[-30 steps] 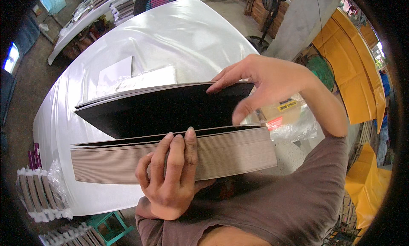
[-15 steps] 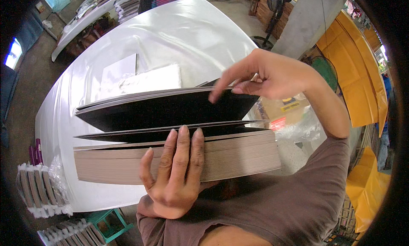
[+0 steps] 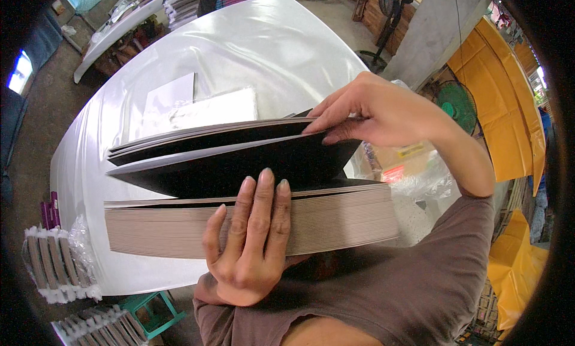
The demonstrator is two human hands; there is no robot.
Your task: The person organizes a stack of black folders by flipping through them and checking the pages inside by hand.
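Observation:
A thick stack of cardboard sheets (image 3: 335,217) stands on edge close to my body, with grey-brown edges and black faces. My left hand (image 3: 247,250) lies along its near side, fingers stretched out and slightly spread, tips reaching over the top; its thumb is hidden. My right hand (image 3: 365,109) pinches the upper edge of a black sheet (image 3: 239,163) between thumb and fingers at the right. That sheet leans away from the stack, leaving a dark gap. Behind it, several separated sheets (image 3: 197,133) lean farther off.
A white plastic-covered table (image 3: 251,46) lies beneath and beyond. Flat white packs (image 3: 221,109) rest behind the sheets. Clear plastic wrap (image 3: 428,172) sits at the right. Wrapped bundles (image 3: 57,265) and a green stool (image 3: 157,313) stand lower left; a green fan (image 3: 456,106) is at right.
My right hand has closed on another sheet and drawn it away from the stack toward the separated ones. The gap in front of that sheet has widened. My left hand has shifted slightly right.

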